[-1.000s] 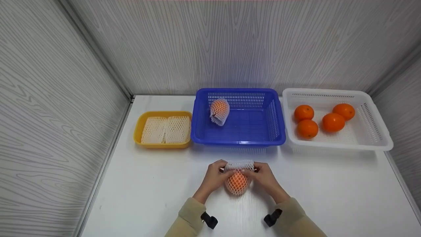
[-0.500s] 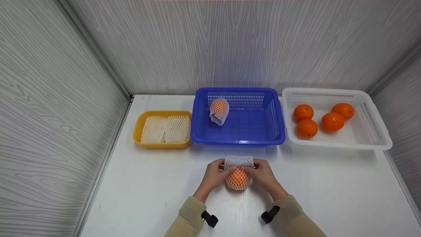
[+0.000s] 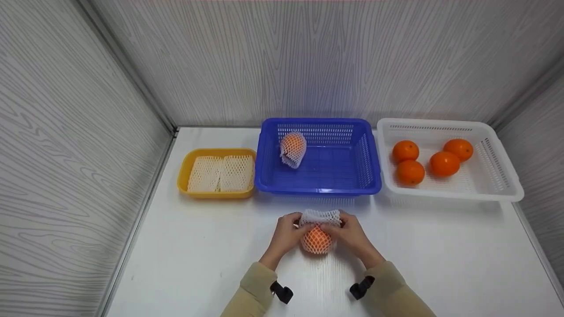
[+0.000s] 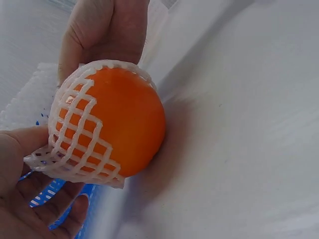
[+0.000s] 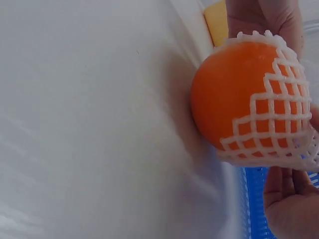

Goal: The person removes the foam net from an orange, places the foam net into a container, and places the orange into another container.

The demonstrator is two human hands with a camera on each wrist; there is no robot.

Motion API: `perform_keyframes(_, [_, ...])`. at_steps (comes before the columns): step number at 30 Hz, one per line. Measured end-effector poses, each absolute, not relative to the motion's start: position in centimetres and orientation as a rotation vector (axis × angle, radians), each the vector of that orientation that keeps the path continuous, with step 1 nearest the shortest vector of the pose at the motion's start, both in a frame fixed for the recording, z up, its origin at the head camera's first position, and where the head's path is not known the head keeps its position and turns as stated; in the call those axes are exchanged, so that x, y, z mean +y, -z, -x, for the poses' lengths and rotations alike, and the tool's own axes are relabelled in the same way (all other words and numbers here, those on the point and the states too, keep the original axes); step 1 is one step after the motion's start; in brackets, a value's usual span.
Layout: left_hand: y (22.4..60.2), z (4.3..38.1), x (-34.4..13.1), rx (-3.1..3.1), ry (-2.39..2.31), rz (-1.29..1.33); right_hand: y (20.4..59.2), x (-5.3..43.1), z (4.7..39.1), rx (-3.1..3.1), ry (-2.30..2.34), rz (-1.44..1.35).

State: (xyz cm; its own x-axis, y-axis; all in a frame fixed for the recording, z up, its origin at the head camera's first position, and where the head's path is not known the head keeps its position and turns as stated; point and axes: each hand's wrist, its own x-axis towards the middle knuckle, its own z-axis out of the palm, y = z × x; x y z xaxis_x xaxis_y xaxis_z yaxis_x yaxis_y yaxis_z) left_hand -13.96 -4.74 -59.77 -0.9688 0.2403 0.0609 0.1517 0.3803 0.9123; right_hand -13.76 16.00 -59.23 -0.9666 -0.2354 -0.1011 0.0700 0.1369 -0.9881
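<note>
In the head view an orange (image 3: 317, 241) sits at the front middle of the table, partly inside a white foam net sleeve (image 3: 320, 216). My left hand (image 3: 286, 233) pinches the sleeve on its left side, and my right hand (image 3: 354, 234) pinches it on the right, with both thumbs over the orange. The loose end of the netting stands up beyond the fingers. Seen from the left wrist, the net (image 4: 82, 132) covers one side of the orange (image 4: 134, 119) while the near side is bare. From the right wrist too, the orange (image 5: 222, 94) shows a bare side beside the mesh.
Behind the hands stands a blue basket (image 3: 317, 191) with one netted orange (image 3: 293, 147). To its left, a yellow tray (image 3: 183, 174) holds folded foam nets (image 3: 235, 174). A white basket (image 3: 506, 176) on the right holds several bare oranges (image 3: 445, 164). Walls border the table (image 3: 189, 251).
Both hands and the orange have shifted slightly away from the body, and more of the sleeve's loose end shows above the fingers. Baskets and tray stay in place.
</note>
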Motion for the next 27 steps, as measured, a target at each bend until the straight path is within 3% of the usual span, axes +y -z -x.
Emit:
perform_keyframes(11, [59.7, 13.9, -4.4, 2.611, -1.714, -0.33, 56.2, 15.1, 13.1, 2.296, 1.875, 0.116])
perform_keyframes(19, [59.8, 13.4, -4.8, 2.501, -1.627, -0.223, 59.0, 14.7, 14.0, 2.402, 1.861, 0.076])
perform_keyframes(27, [59.6, 13.8, -4.5, 2.576, -1.698, -0.337, 59.5, 15.2, 14.2, 2.423, 1.877, 0.18])
